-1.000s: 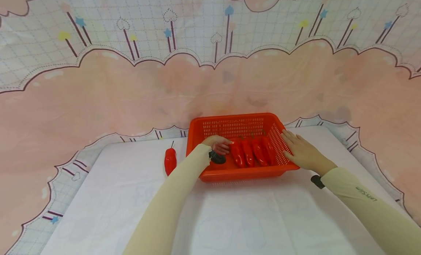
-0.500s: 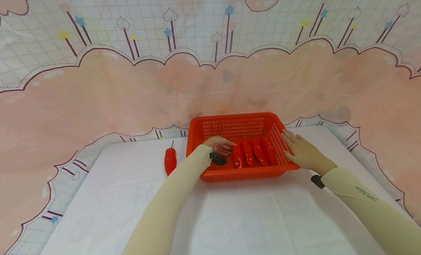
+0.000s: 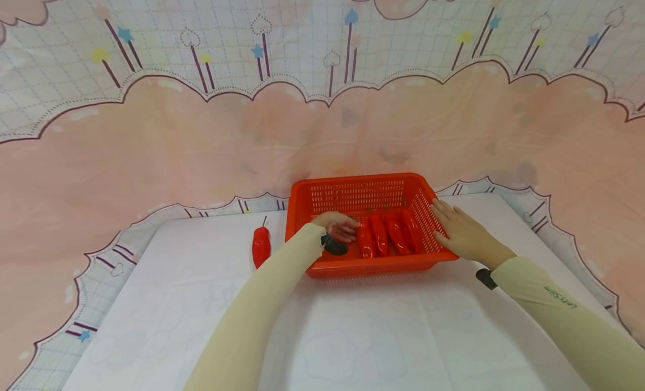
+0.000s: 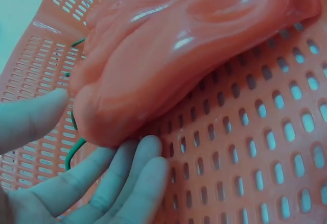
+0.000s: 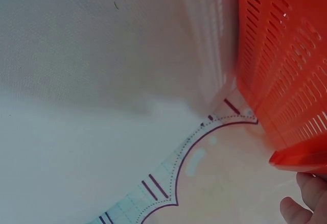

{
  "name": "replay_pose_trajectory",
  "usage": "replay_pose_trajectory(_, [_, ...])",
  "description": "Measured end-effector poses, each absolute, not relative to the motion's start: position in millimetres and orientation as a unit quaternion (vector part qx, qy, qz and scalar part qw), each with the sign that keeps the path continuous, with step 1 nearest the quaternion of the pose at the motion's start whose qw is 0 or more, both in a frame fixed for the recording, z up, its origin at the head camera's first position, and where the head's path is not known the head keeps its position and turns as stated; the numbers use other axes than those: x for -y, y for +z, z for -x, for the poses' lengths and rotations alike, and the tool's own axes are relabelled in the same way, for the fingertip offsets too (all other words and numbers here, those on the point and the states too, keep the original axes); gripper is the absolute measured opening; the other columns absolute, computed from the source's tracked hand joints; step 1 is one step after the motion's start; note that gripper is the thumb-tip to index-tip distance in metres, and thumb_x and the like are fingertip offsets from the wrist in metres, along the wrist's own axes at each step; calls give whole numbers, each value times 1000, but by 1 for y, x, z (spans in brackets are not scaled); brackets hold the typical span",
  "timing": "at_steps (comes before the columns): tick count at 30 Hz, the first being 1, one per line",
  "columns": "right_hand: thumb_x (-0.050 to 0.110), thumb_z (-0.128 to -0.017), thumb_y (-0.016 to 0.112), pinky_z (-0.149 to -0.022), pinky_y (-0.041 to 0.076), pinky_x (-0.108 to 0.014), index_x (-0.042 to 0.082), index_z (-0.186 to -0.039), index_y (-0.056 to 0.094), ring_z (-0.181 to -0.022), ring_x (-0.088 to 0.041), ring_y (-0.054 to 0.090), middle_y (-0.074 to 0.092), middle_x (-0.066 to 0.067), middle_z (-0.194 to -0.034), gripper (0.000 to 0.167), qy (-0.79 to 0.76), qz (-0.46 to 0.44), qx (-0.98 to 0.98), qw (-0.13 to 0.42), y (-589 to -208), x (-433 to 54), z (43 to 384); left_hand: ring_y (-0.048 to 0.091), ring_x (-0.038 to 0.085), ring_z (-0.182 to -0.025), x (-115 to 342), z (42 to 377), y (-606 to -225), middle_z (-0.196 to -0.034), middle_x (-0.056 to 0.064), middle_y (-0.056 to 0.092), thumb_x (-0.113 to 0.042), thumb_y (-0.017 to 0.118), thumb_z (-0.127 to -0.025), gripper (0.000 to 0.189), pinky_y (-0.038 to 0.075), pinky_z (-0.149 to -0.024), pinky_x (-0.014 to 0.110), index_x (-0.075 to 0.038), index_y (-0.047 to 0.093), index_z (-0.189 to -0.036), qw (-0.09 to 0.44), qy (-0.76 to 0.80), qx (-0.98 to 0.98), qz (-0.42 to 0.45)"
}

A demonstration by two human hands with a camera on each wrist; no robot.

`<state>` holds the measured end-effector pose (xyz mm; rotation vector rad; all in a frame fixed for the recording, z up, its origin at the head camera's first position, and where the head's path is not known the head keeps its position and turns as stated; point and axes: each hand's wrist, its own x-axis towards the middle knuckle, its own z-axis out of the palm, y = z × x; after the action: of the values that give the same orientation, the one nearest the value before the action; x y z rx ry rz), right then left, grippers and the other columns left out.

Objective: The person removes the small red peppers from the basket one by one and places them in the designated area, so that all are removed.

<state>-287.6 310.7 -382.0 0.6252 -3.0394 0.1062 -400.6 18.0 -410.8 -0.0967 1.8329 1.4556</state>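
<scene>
Left hand point(image 3: 336, 227) inside a red plastic basket, rectangular with slotted walls and floor point(image 3: 373, 266); its fingers lie fairly straight, thumb well spread, no closed grip on anything; in the left wrist view the fingertips meet the underside of a long, glossy red pepper with a green stem point(image 3: 367, 244), near its stem end, the thumb tip just beside that end; this pepper is leftmost of a row in the basket, stems toward the far wall; three similar glossy red peppers point(image 3: 397, 237) lie close along its right side; right hand point(image 3: 463, 232) at the basket's right rim, fingers extended against it and not curled round it, as the head view has it; a lone red pepper with a thin dark stem point(image 3: 261, 246) lies outside, left of the basket, on a white-covered table point(image 3: 353, 335); pale yellow-green sleeves point(image 3: 257, 307) on both arms, a black device point(image 3: 334, 245) at each wrist; behind, a pink and white patterned cloth backdrop point(image 3: 322, 136) with stars and scalloped outlines
</scene>
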Motion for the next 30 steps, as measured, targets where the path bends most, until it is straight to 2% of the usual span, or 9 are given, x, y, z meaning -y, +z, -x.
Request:
replay_pose_trajectory(6, [23, -93, 48, -114, 17, -60, -13, -142, 25, -140, -45, 19, 19, -30, -151, 64, 37, -202, 979, 17, -382, -312, 289, 49, 35, -127, -20, 397, -405, -141, 22, 45, -13, 55, -94, 45, 43, -106, 41, 0, 45, -136, 405, 572, -711, 47])
replay_pose_trajectory(9, [22, -93, 48, -114, 16, -60, -13, -142, 25, -140, -45, 19, 19, -30, -151, 64, 39, -199, 979, 15, -382, -311, 289, 53, 33, -123, -20, 397, -407, -141, 21, 45, -13, 63, -89, 50, 45, -103, 40, -1, 47, -135, 401, 578, -709, 53])
replay_pose_trajectory(10, [22, -93, 48, -114, 16, -60, -13, -142, 25, -140, -45, 19, 19, -30, -151, 64, 39, -199, 979, 14, -382, -311, 289, 56, 34, -118, -18, 410, -421, -138, 22, 47, -14, 69, -85, 51, 49, -99, 41, 0, 51, -131, 411, 584, -698, 52])
replay_pose_trajectory(13, [23, -93, 49, -114, 16, -60, -13, -142, 25, -140, -45, 19, 19, -30, -152, 65, 41, -198, 979, 14, -382, -311, 289, 59, 33, -114, -18, 415, -428, -136, 21, 49, -12, 72, -82, 50, 50, -97, 41, 2, 55, -127, 413, 590, -690, 65])
replay_pose_trajectory(16, [23, -93, 49, -114, 17, -60, -12, -142, 25, -140, -45, 19, 19, -30, -152, 65, 40, -198, 979, 14, -383, -311, 288, 56, 36, -117, -20, 413, -426, -136, 23, 48, -9, 66, -87, 43, 48, -100, 42, 4, 55, -126, 416, 586, -691, 77])
replay_pose_trajectory(18, [23, -93, 48, -114, 17, -60, -12, -142, 25, -140, -45, 18, 19, -29, -152, 65, 39, -197, 980, 13, -382, -311, 288, 52, 34, -123, -21, 393, -408, -140, 23, 45, -9, 59, -91, 41, 43, -105, 40, 3, 51, -130, 404, 578, -704, 80])
replay_pose_trajectory(24, [24, -94, 48, -115, 15, -59, -12, -143, 23, -140, -45, 17, 17, -29, -152, 66, 41, -194, 980, 5, -380, -310, 288, 52, 33, -123, -17, 372, -384, -138, 22, 48, -10, 58, -92, 38, 43, -105, 38, 4, 54, -127, 414, 557, -718, 59])
replay_pose_trajectory(30, [24, -94, 48, -115, 14, -59, -12, -143, 23, -141, -44, 17, 17, -29, -152, 66, 39, -193, 980, 2, -381, -310, 288, 51, 31, -125, -22, 382, -399, -137, 19, 51, -13, 61, -91, 40, 43, -106, 35, 3, 55, -127, 428, 537, -725, 53])
